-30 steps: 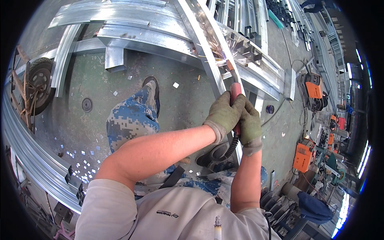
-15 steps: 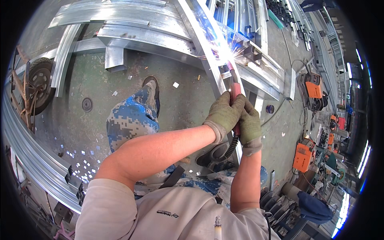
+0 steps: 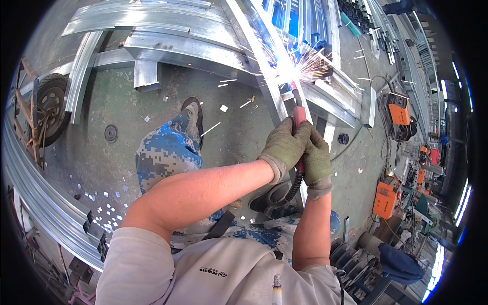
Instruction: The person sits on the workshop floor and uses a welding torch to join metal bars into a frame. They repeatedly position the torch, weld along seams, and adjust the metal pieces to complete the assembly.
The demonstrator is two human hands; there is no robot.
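Note:
Both my hands wear green work gloves and close round a red-handled welding torch [image 3: 300,118]. My left hand [image 3: 285,141] grips it from the left side, and my right hand [image 3: 317,155] wraps it from the right, fingers touching the left glove. The torch's black ribbed cable drops below my hands. Its neck points away from me to a long silvery metal frame [image 3: 274,101]. A white-blue arc glares at the tip, with sparks fanning out round it. The glare hides the joint and the torch's nozzle.
Metal channels [image 3: 193,48] lie across at the far left, and more profiles [image 3: 46,203] are stacked at the near left. A wheel [image 3: 52,109] stands beside them. Orange welding machines [image 3: 385,199] are on the right. Small metal scraps [image 3: 107,216] litter the floor.
The spark spray has grown wider, with streaks flying farther left and right over the floor. My hands and the torch have barely moved.

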